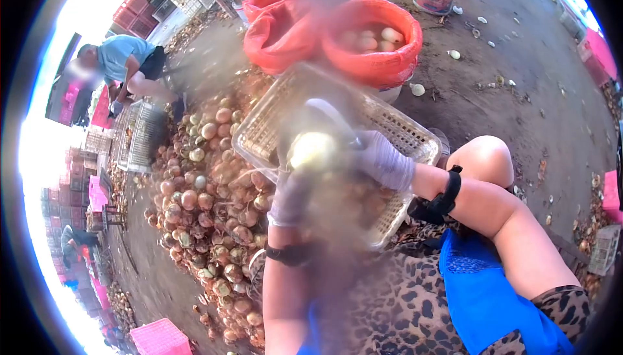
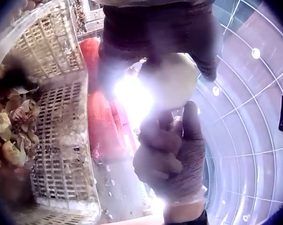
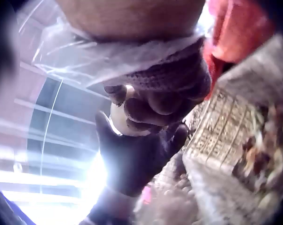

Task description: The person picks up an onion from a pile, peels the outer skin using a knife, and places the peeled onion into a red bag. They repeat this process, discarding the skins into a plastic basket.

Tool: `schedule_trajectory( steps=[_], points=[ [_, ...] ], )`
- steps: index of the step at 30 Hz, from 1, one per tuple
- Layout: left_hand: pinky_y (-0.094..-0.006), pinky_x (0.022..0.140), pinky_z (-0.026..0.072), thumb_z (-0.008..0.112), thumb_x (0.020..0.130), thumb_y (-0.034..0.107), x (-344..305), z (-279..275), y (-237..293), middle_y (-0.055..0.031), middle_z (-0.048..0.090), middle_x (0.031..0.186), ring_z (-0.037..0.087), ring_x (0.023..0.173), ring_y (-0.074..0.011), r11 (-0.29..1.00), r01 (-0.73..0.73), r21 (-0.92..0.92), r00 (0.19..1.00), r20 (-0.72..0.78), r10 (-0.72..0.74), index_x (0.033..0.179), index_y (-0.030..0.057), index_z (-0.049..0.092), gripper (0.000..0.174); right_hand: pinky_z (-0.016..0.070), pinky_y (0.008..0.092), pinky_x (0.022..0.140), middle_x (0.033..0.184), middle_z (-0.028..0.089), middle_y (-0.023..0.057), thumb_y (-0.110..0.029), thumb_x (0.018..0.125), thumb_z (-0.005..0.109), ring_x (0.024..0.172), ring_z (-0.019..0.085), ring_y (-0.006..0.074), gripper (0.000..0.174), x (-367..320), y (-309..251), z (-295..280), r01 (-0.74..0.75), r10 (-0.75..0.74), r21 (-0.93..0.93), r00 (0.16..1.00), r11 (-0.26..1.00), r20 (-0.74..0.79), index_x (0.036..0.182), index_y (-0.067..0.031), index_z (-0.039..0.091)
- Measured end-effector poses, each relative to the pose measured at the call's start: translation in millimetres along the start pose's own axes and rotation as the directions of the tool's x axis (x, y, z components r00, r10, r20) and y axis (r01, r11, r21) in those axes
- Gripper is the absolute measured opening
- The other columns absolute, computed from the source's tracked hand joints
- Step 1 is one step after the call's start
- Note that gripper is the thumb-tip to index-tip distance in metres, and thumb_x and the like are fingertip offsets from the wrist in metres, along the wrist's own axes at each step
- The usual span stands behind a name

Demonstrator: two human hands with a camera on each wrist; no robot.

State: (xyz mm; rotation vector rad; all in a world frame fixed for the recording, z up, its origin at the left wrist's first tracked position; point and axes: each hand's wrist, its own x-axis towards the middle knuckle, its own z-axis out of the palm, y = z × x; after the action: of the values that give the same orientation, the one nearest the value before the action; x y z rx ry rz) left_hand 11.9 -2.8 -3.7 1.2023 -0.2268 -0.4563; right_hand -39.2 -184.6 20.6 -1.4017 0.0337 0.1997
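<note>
Lap (image 1: 402, 303) in leopard print nearest. Gloved hands meet over basket (image 1: 259, 128): left hand (image 1: 290, 196) cups peeled onion (image 1: 311, 150), right hand (image 1: 383, 157) fingers curl round it too. I judge it's held there so skins drop into basket. Onion pile (image 1: 207, 193) left; red sacks (image 1: 373, 63) far.

Close below, basket (image 1: 397, 126); leftward, onion heap (image 1: 201, 193)
</note>
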Motion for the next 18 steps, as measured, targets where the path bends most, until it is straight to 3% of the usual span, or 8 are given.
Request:
schedule_trajectory(
  steps=[2,4,5,9,12,13,17,18],
  points=[
    [-0.0385,0.079,0.0532,0.073,0.067,0.061,9,-13,-17,-0.0146,0.051,0.119,0.056,0.105,-0.0259,0.996,0.089,0.032,0.996,-0.005,-0.089,0.13,0.0041,0.045,0.089,0.0529,0.034,0.069,0.092,0.066,0.0068,-0.015,0.08,0.065,0.076,0.064,0.0173,0.047,9,23,1,0.227,-0.265,-0.32,0.961,0.92,-0.08,0.126,-0.0107,0.054],
    [-0.0359,0.074,0.0544,0.073,0.067,0.061,8,-16,-15,-0.0128,0.055,0.112,0.059,0.098,-0.024,0.971,0.238,-0.034,0.97,0.069,-0.235,0.124,0.0015,0.049,0.086,0.0524,0.0353,0.069,0.09,0.066,0.009,-0.015,0.08,0.064,0.075,0.064,0.0199,0.048,11,23,-5,0.271,-0.312,-0.435,0.95,0.858,-0.025,0.127,-0.0123,0.053],
    [-0.0328,0.07,0.0545,0.075,0.068,0.054,5,-14,-16,-0.0101,0.058,0.103,0.06,0.092,-0.0216,0.973,0.228,0.018,0.973,0.01,-0.229,0.116,0.0013,0.054,0.074,0.0522,0.0359,0.069,0.089,0.065,0.01,-0.016,0.08,0.063,0.074,0.064,0.0212,0.049,11,25,-7,0.289,-0.331,-0.488,0.944,0.824,0.001,0.128,-0.0131,0.053],
    [-0.0352,0.075,0.053,0.075,0.065,0.034,-2,15,7,-0.009,0.059,0.1,0.06,0.087,-0.0208,0.983,0.167,0.076,0.986,0.0,-0.167,0.112,0.0013,0.056,0.06,0.0496,0.0388,0.063,0.081,0.063,0.0119,-0.012,0.082,0.059,0.07,0.062,0.027,0.048,5,15,-10,0.329,-0.401,-0.729,0.912,0.6,0.082,0.129,-0.0122,0.051],
    [-0.025,0.069,0.0539,0.063,0.082,0.004,3,6,-10,-0.0049,0.065,0.091,0.064,0.077,-0.0142,0.994,0.008,0.113,1.0,-0.004,-0.008,0.107,-0.0007,0.058,0.026,0.0472,0.0402,0.058,0.076,0.062,0.0114,-0.012,0.084,0.058,0.067,0.061,0.0293,0.047,2,15,-9,0.259,-0.32,-0.835,0.942,0.485,0.107,0.13,-0.011,0.05],
    [-0.0252,0.071,0.0541,0.067,0.079,0.003,2,2,-11,-0.0058,0.064,0.095,0.063,0.08,-0.0144,0.987,0.013,0.163,0.999,0.033,-0.019,0.111,-0.0005,0.056,0.035,0.0467,0.0402,0.058,0.076,0.062,0.0115,-0.012,0.084,0.057,0.067,0.061,0.0295,0.046,3,19,-9,0.244,-0.301,-0.856,0.947,0.456,0.11,0.129,-0.0107,0.049],
    [-0.0284,0.076,0.0559,0.069,0.075,0.002,-4,10,-12,-0.0086,0.06,0.106,0.061,0.092,-0.0173,0.998,-0.059,0.002,0.998,0.026,0.059,0.124,0.0012,0.046,0.054,0.0478,0.04,0.061,0.079,0.063,0.0132,-0.021,0.085,0.059,0.07,0.062,0.0301,0.047,6,26,-15,0.229,-0.252,-0.924,0.956,0.305,0.153,0.129,-0.0108,0.049],
    [-0.0288,0.077,0.0559,0.069,0.075,0.003,-6,12,-11,-0.0086,0.06,0.106,0.061,0.092,-0.0179,1.0,-0.029,-0.003,0.999,0.019,0.029,0.124,0.0018,0.046,0.054,0.0483,0.0404,0.059,0.077,0.063,0.0135,-0.02,0.079,0.06,0.068,0.063,0.0308,0.039,9,33,-22,0.25,-0.272,-0.926,0.947,0.284,0.172,0.116,-0.0095,0.054]
  ],
)
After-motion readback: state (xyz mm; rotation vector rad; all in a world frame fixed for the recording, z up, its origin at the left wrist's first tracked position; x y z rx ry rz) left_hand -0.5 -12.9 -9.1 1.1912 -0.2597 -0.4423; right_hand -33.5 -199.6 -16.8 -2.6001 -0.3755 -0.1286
